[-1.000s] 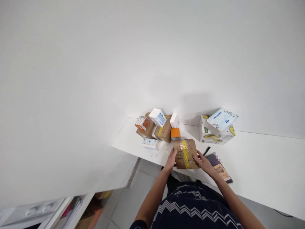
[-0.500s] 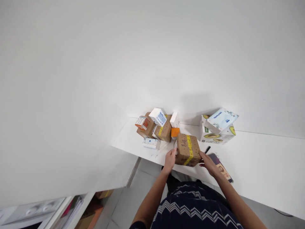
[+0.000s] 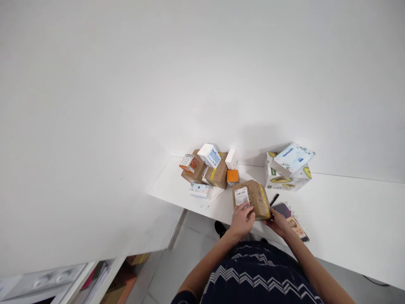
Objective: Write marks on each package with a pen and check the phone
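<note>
A cardboard box (image 3: 260,198) with yellow tape, handwriting and a white shipping label (image 3: 241,196) is tilted near the table's front edge. My left hand (image 3: 243,219) lies against its labelled face, fingers stretched over the lower part of the label and thumb apart. At the lower right corner of the box, my right hand (image 3: 277,222) is closed on it, its fingertips partly hidden. A black pen (image 3: 274,199) sticks up from beside the right fingers; whether they grip it too is unclear. Just beyond the box sits a small orange box (image 3: 233,176).
Taped cartons (image 3: 218,175) stand at the left, with a white box (image 3: 209,155) and an orange-white box (image 3: 189,163) on top. A tissue pack (image 3: 201,190) lies in front. At the right, a blue-white pack (image 3: 294,158) leans on an avocado-print box (image 3: 286,182). A phone (image 3: 297,228) lies near my right wrist.
The box has turned, so its labelled face now shows and the tape sits at its right edge. My left hand has moved from its left side onto the label.
</note>
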Demonstrator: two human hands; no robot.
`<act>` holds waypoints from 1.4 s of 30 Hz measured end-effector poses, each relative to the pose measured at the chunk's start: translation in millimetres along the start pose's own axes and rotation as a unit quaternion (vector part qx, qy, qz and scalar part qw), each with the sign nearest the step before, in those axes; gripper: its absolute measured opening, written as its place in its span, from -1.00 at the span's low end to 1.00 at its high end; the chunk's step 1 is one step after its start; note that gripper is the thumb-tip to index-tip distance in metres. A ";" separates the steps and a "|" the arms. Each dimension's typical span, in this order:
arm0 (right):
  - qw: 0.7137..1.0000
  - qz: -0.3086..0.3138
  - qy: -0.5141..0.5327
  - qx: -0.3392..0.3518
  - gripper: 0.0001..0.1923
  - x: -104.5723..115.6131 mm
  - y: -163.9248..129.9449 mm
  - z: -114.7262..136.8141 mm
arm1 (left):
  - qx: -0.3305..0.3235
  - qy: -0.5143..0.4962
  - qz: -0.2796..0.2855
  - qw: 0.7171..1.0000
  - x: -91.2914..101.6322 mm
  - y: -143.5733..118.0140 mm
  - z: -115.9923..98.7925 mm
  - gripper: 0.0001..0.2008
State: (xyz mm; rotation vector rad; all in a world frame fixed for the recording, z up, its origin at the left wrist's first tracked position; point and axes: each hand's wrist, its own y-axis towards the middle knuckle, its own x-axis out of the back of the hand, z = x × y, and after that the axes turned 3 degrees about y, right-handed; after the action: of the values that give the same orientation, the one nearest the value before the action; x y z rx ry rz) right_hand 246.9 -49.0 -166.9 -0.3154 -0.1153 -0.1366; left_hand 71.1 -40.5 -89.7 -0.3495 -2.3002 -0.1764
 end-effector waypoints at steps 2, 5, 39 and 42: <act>0.999 -0.008 0.027 -0.032 -0.75 -0.3 -1.1 0.8 | -0.004 0.008 0.004 1.000 -1.0 -0.2 0.0 -0.70; 0.996 -0.022 0.060 -0.069 -0.73 -0.7 -2.9 4.1 | 0.015 -0.028 -0.005 0.999 3.9 1.4 1.1 -0.71; 0.920 -0.027 -0.337 -0.200 -0.66 24.1 74.3 -4.9 | -0.217 0.145 -0.039 0.965 -23.2 24.0 21.0 -0.77; 0.940 -0.017 -0.287 -0.186 -0.67 22.7 76.3 -0.7 | -0.248 0.149 -0.012 0.957 -25.6 36.0 23.0 -0.74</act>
State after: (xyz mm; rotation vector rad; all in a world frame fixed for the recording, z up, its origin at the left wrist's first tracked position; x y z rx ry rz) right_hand 280.9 19.9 -187.5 -0.7269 -0.6805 -0.0953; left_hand 82.9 -5.7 -123.5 -0.5082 -1.9392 -0.7732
